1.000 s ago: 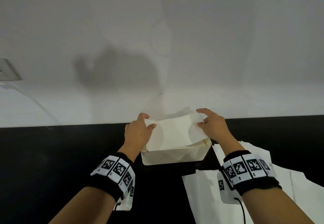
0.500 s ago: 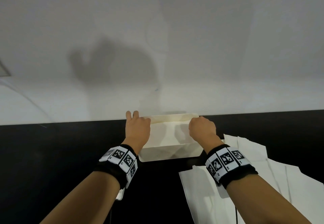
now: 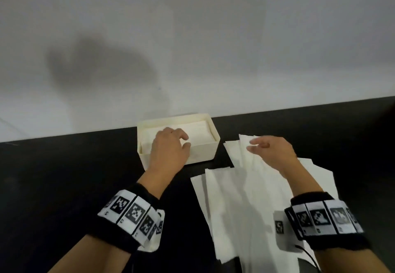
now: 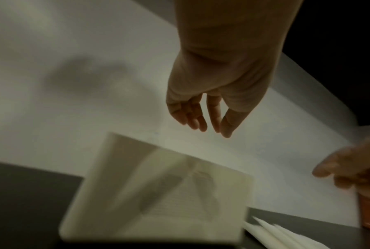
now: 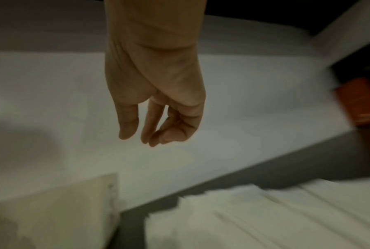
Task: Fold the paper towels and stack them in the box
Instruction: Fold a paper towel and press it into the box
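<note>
A cream box (image 3: 210, 154) stands at the black table's far edge, against the wall, with folded paper towels (image 3: 199, 134) lying flat inside it. My left hand (image 3: 184, 141) hovers over the box's near left part with loosely curled fingers and holds nothing. The left wrist view shows that hand (image 4: 209, 129) empty above the blurred box (image 4: 158, 193). To the right of the box, loose unfolded paper towels (image 3: 235, 198) lie overlapping on the table. My right hand (image 3: 252, 145) hangs over their far end, fingers relaxed; in the right wrist view this hand (image 5: 141, 138) is empty above the towels (image 5: 265, 219).
A white wall (image 3: 192, 37) rises directly behind the box. The black table (image 3: 64, 187) stretches bare to the left of my left arm. An orange-red object (image 5: 358, 101) sits far right near the wall, blurred.
Both hands have come up out of the box, leaving the folded towel inside. The right hand has moved right, over the loose towels. The left hand stays above the box.
</note>
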{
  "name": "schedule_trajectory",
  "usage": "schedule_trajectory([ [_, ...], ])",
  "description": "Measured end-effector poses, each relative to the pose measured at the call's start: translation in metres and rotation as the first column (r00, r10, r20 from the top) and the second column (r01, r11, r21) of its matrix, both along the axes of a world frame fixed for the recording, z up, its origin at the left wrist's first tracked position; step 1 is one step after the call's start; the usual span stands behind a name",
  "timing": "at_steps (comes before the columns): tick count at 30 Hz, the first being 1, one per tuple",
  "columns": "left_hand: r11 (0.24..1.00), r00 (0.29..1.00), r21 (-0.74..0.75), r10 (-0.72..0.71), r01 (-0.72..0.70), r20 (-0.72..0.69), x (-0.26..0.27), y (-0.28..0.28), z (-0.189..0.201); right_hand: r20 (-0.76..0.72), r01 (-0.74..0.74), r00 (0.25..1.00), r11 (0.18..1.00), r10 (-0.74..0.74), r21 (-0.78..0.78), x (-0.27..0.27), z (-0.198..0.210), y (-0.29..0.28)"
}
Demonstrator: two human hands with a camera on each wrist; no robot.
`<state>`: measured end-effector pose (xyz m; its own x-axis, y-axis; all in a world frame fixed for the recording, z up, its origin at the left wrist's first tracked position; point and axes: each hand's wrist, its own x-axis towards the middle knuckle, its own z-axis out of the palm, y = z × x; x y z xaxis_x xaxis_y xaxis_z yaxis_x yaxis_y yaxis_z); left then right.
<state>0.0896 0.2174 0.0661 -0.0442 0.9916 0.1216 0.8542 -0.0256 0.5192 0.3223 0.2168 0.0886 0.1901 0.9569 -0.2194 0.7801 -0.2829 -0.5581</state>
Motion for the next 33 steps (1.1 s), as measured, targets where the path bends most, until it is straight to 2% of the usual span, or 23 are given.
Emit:
schedule_trajectory([
  [2,0.987,0.989,-0.148,-0.044,0.065,0.143,0.026,-0.019,-0.012,-0.022,0.15,0.988,0.986,-0.152,-0.071,0.027,-0.022,-0.026],
  [5,0.913,0.964,-0.382,-0.041,0.142,0.261,0.061,-0.047,-0.032,-0.189,0.339,0.912,0.928,-0.364,-0.152,0.056,-0.057,-0.066],
  [8,0.811,0.952,-0.561,0.017,0.165,0.306,0.086,-0.077,-0.055,-0.193,0.395,0.88,0.895,-0.433,-0.209,0.068,-0.083,-0.103],
  [11,0.733,0.936,-0.66,0.095,0.164,0.339,0.101,-0.104,-0.065,-0.173,0.415,0.868,0.871,-0.466,-0.264,0.066,-0.097,-0.131],
  [13,0.733,0.939,-0.668,0.129,0.126,0.319,0.107,-0.114,-0.069,-0.181,0.417,0.859,0.86,-0.478,-0.293,0.061,-0.102,-0.142],
  [16,0.749,0.91,-0.656,0.205,0.091,0.361,0.113,-0.116,-0.071,-0.243,0.42,0.84,0.864,-0.486,-0.278,0.055,-0.109,-0.147],
  [19,0.726,0.88,-0.682,0.264,0.088,0.395,0.119,-0.112,-0.074,-0.298,0.416,0.821,0.868,-0.487,-0.271,0.049,-0.11,-0.145],
  [26,0.731,0.889,-0.673,0.226,0.114,0.397,0.125,-0.108,-0.078,-0.268,0.287,0.89,0.91,-0.369,-0.299,0.042,-0.113,-0.133],
  [30,0.737,0.908,-0.666,0.191,0.118,0.372,0.13,-0.105,-0.087,-0.324,0.262,0.883,0.929,-0.34,-0.261,0.043,-0.113,-0.13],
  [33,0.777,0.907,-0.622,0.191,0.094,0.376,0.132,-0.106,-0.093,-0.378,0.26,0.864,0.937,-0.333,-0.232,0.047,-0.111,-0.132],
])
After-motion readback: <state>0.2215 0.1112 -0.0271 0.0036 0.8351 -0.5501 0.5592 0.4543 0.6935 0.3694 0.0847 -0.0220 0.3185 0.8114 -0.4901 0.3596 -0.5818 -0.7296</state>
